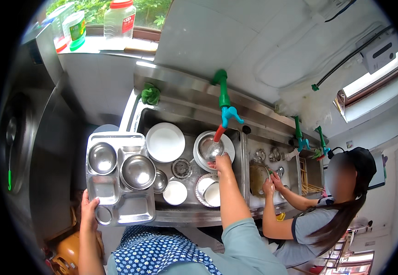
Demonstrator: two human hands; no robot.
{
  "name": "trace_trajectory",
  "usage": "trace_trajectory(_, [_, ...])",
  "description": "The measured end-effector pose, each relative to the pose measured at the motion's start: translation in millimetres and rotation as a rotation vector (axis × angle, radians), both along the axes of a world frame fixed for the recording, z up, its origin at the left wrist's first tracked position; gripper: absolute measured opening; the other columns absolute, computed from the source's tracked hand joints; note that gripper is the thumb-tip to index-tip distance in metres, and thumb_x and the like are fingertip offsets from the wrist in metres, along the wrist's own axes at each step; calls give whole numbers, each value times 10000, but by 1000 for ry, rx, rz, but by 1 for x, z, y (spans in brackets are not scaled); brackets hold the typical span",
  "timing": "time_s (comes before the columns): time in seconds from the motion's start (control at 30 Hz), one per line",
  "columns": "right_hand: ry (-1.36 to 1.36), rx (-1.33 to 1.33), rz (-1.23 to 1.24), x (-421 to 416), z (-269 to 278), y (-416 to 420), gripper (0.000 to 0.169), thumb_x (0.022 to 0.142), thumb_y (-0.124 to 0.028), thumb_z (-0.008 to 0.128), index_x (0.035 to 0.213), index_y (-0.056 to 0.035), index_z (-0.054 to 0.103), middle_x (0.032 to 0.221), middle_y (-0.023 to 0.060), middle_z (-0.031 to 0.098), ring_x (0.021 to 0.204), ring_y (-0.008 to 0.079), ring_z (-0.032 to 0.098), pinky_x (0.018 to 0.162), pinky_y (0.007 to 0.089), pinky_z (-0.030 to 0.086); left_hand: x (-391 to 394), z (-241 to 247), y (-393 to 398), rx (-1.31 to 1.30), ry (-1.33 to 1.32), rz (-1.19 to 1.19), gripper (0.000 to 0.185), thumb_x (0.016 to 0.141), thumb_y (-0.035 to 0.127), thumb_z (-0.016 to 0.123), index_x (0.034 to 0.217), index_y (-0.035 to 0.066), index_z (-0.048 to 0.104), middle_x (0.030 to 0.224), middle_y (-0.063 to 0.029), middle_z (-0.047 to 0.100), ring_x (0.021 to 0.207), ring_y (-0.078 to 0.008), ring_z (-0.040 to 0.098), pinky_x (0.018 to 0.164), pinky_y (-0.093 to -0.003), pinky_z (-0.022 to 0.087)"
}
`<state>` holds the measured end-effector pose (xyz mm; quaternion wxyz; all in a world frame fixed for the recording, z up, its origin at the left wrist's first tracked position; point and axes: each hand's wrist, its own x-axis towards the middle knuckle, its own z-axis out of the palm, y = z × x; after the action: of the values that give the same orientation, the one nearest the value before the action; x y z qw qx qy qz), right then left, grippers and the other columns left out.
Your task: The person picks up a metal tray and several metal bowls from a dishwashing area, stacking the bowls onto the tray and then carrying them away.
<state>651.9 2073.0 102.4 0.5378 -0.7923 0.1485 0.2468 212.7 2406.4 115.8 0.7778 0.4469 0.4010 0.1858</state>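
My left hand grips the near left edge of a stainless-steel compartment tray, thumb on top. Two steel bowls rest on the tray. At the rim of another steel bowl, my right hand has its fingers closed on it. Water runs into that bowl from the red nozzle of a tap with a blue handle. Beneath the bowl are stacked white plates. A white plate, a small steel bowl and white bowls lie in the sink.
On my right a co-worker's hands work in the adjoining basin. A green cloth lies at the sink's back left corner. Plastic jars stand on the windowsill. A yellow gas cylinder is low on the left.
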Motion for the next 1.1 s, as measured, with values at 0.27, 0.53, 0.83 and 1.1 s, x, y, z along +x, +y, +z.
trace_trajectory(0.27, [4, 331, -122, -7, 2, -2, 280, 994, -103, 404, 1271, -68, 427, 986, 186, 640, 681, 262, 682, 557, 347, 580, -4, 3, 2, 8, 2, 6, 530, 838, -14, 549, 1361, 59, 499, 1197, -74, 635, 1070, -166, 608, 972, -307, 474])
trace_trajectory(0.53, [295, 720, -243, -21, -31, 5, 248, 1040, -164, 445, 1118, 46, 550, 997, 232, 673, 790, 299, 707, 674, 375, 629, -5, 3, 1, 33, 27, 31, 520, 840, -18, 544, 1351, 66, 506, 1167, -62, 640, 1032, -152, 615, 957, -300, 479])
trace_trajectory(0.83, [492, 1286, -392, -34, -90, 17, 257, 986, -83, 515, 1138, 91, 627, 1160, 243, 674, 895, 270, 726, 787, 375, 629, -6, 3, 3, 21, -1, 7, 520, 831, -13, 549, 1346, 50, 503, 1180, -71, 635, 1041, -160, 611, 959, -304, 478])
trace_trajectory(1.1, [544, 1772, -266, -30, -86, 46, 368, 945, -89, 577, 1281, 61, 574, 1286, 203, 641, 747, 155, 686, 630, 267, 573, 4, 5, 1, 30, 24, 3, 526, 829, -14, 550, 1348, 52, 500, 1177, -77, 629, 1045, -167, 608, 960, -313, 478])
